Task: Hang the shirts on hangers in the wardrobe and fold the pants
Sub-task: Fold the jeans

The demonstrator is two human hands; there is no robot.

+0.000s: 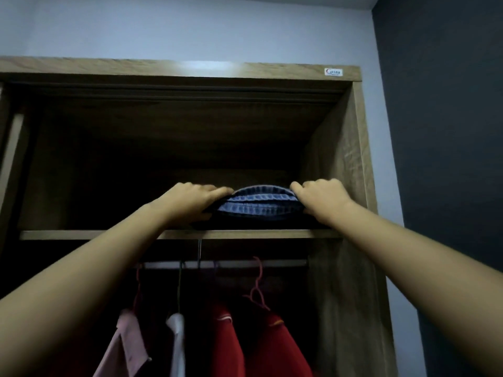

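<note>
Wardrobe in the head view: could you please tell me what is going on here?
A person holds a folded pair of blue denim pants at the front of the wooden wardrobe's upper shelf, the left hand gripping its left end and the right hand its right end. Below, a pink shirt, a white shirt and two red shirts hang on hangers from the metal rail.

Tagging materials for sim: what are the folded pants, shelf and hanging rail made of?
folded pants: likely blue denim, matte; ribbed stitched seams show.
shelf: wood-grain laminate board, matte; printed-looking grain, flat edge.
hanging rail: probably metal; thin, pale sheen, though dimly lit.
</note>
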